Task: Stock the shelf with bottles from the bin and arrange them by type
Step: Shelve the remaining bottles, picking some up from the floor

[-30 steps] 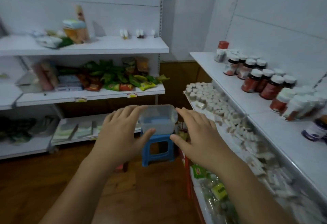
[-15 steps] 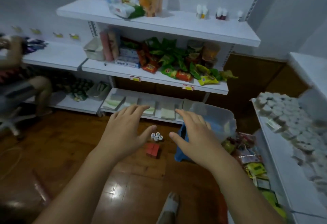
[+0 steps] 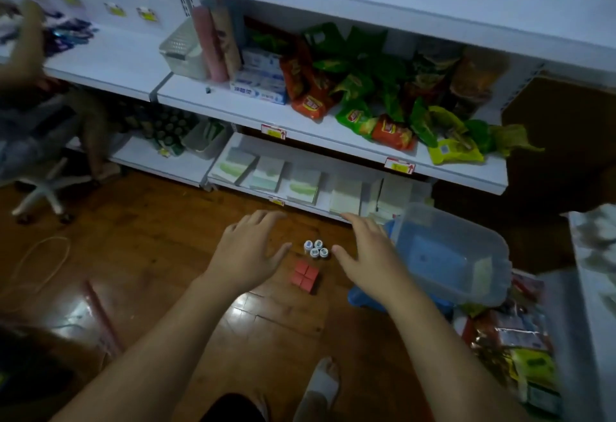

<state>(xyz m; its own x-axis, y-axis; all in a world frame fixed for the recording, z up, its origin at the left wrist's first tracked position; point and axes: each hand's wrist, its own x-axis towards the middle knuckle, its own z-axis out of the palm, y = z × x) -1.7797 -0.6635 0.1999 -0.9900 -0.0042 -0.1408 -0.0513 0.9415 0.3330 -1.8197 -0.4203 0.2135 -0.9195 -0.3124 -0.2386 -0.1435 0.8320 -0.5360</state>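
The person's bare left hand point(image 3: 246, 255) and bare right hand point(image 3: 370, 255) lead back into uncovered forearms. A white open-toed slipper point(image 3: 320, 385) covers one foot, with a dark garment point(image 3: 230, 408) beside it.

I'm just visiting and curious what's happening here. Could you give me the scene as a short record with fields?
Left hand: open, over the floor, holds nothing
Right hand: open, over the floor, holds nothing
Bottles: four small white-capped ones, clustered on the floor between the hands
Red boxes: four in a square, beside the bottles
Bin: clear plastic, on a blue stool, right of the hands
Shelf: snack packets on the middle level
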